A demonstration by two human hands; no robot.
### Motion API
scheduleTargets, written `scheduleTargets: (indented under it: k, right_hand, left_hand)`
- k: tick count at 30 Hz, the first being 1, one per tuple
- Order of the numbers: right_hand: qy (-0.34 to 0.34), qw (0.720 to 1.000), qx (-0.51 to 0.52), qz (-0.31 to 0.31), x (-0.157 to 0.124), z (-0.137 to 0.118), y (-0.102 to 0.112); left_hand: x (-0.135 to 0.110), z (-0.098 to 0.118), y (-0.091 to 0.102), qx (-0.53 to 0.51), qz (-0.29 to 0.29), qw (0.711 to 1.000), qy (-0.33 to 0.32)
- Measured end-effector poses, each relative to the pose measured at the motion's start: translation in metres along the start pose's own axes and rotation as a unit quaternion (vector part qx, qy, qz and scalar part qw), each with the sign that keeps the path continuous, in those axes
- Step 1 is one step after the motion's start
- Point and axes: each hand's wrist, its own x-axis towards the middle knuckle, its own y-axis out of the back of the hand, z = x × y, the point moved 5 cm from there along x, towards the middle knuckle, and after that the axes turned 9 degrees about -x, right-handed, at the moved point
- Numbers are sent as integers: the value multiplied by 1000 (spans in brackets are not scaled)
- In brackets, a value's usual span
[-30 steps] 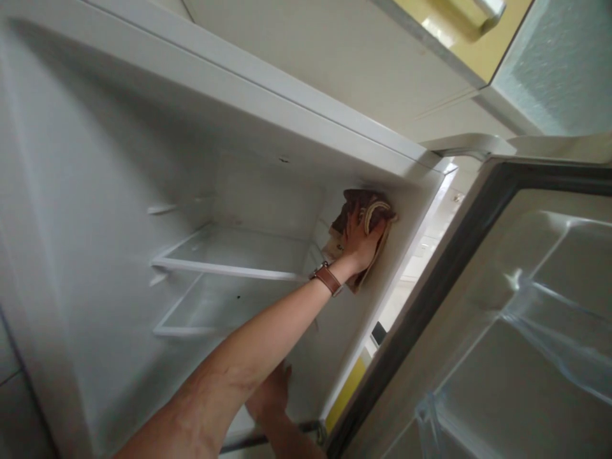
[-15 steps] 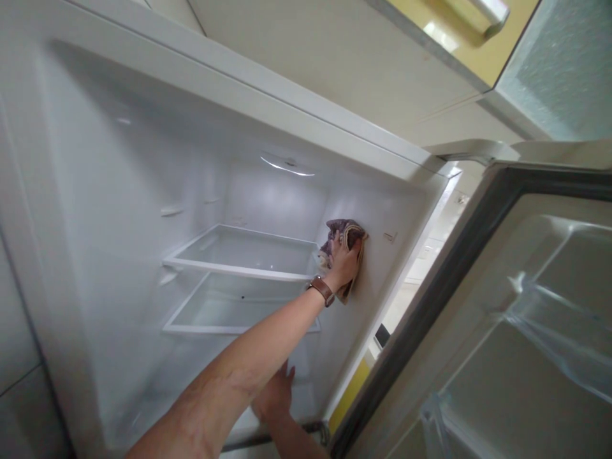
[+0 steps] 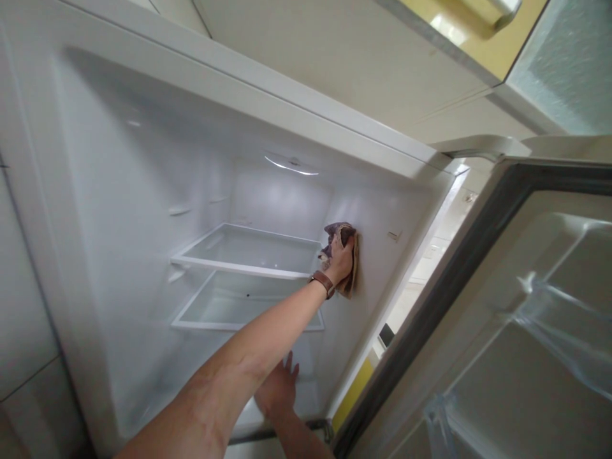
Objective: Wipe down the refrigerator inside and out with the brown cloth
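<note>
My left hand (image 3: 341, 258), with a brown-strapped watch (image 3: 323, 284) on its wrist, is closed on a bunched purple-and-beige cloth (image 3: 338, 231). The cloth is pressed to the right inner wall of an open white refrigerator (image 3: 377, 274), beside the end of the upper glass shelf (image 3: 258, 248). Lower down, my right hand (image 3: 278, 390) is partly behind my left forearm. Its visible fingers are spread and it holds nothing that I can see; whether it touches the surface below is unclear.
A second glass shelf (image 3: 248, 306) lies under the upper one. The lamp (image 3: 292, 166) glows at the top of the compartment. On the right stands the open door (image 3: 478, 306) with a dark seal and clear racks. A yellow cabinet front (image 3: 471, 19) is at the top right.
My left hand and the cloth have shifted slightly along the right wall, toward the back. My right hand stays low with fingers a little more spread. The view has moved slightly.
</note>
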Motion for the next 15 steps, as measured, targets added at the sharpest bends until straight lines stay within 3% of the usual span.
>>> scheduleTargets:
  k: [7, 15]
  right_hand:
    - [0, 1000, 12, -8, -1, -1, 5]
    - [5, 1000, 21, -21, -3, -2, 12]
  left_hand:
    - [6, -2, 2, 1, 7, 1000, 18]
    - [29, -12, 6, 18, 18, 1000, 10]
